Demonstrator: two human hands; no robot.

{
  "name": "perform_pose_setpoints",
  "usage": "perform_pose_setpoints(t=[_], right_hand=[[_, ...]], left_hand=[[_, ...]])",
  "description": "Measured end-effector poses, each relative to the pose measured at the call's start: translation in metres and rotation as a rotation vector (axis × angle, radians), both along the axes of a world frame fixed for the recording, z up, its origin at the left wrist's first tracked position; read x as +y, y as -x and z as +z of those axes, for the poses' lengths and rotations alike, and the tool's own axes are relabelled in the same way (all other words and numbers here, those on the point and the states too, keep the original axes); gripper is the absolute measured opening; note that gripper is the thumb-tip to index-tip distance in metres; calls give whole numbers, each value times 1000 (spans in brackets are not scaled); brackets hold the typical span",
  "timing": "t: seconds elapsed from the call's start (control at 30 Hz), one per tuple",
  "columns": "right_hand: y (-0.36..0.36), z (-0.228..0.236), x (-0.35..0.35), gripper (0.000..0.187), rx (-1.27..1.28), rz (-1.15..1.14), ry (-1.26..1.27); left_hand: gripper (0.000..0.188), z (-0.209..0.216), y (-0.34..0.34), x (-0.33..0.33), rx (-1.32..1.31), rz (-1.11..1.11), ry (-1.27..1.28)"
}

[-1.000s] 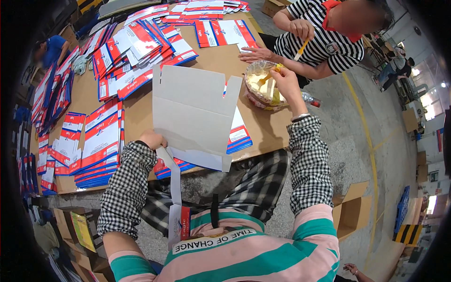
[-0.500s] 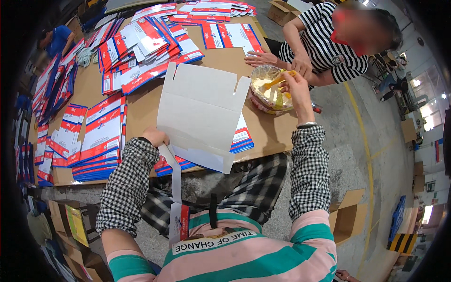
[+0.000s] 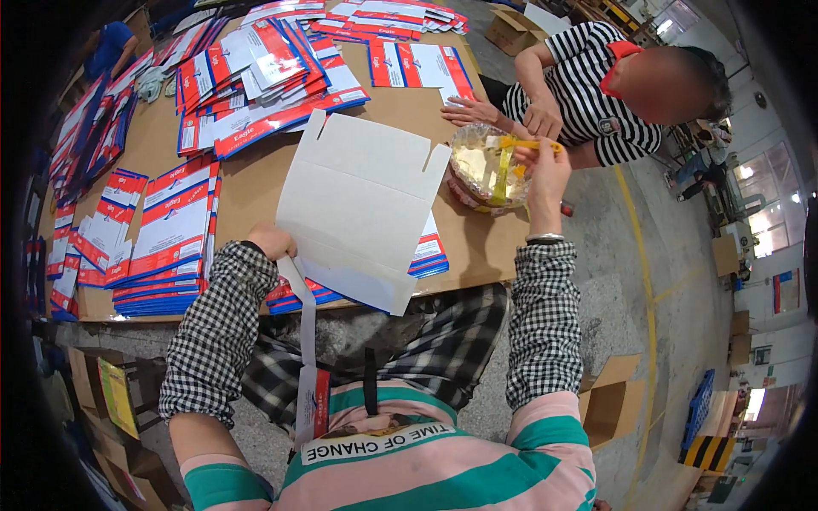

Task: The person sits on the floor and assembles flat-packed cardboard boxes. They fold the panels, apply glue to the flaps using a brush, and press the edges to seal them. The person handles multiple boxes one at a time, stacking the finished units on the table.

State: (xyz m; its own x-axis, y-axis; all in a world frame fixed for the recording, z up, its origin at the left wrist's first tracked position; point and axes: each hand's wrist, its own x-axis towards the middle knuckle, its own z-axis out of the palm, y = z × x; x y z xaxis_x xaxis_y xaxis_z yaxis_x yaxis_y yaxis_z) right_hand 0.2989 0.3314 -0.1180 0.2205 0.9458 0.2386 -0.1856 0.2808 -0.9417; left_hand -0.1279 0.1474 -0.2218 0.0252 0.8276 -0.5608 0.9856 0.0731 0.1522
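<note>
A flat, unfolded cardboard box blank (image 3: 358, 196) lies grey side up on the table in front of me. My left hand (image 3: 273, 241) is closed at its left edge, where a narrow strip (image 3: 308, 328) of the blank hangs past the table edge toward my lap. My right hand (image 3: 550, 180) grips a yellow-handled brush (image 3: 537, 144) above a plastic-lined bowl (image 3: 470, 194) of pale yellow paste. A yellow band crosses the bowl's mouth, and the brush's pale head is beside it. Under the blank, more printed blanks show at the near edge.
Stacks of red, white and blue printed blanks (image 3: 170, 223) cover the table's left and far sides. Across the right corner sits a co-worker in a striped shirt (image 3: 588, 94), hands close to the bowl. An open carton (image 3: 612, 404) stands on the floor at right.
The brush has risen out of the paste, and my right hand has turned it level above the bowl. My left hand remains at the blank's edge. The whole view has shifted slightly.
</note>
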Motion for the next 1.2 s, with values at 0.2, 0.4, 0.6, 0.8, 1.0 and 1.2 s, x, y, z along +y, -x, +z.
perform_pose_setpoints(t=[0.2, 0.4, 0.6, 0.8, 1.0, 1.2], right_hand=[[2, 12, -16, 19, 140, -69, -115], [40, 62, -145, 31, 436, 358, -203], [151, -2, -204, 37, 484, 719, 188], [175, -40, -188, 35, 548, 801, 341], [183, -41, -181, 29, 234, 795, 248], [196, -46, -183, 25, -149, 842, 130]], left_hand=[[25, -29, 18, -2, -15, -215, -151], [27, 17, 0, -7, -42, 15, 34], [26, 32, -3, -11, -171, 176, -3], [45, 53, -5, -21, -389, 437, 10], [58, 55, -9, -29, -624, 493, 118], [74, 50, -16, -21, -519, 381, 181]])
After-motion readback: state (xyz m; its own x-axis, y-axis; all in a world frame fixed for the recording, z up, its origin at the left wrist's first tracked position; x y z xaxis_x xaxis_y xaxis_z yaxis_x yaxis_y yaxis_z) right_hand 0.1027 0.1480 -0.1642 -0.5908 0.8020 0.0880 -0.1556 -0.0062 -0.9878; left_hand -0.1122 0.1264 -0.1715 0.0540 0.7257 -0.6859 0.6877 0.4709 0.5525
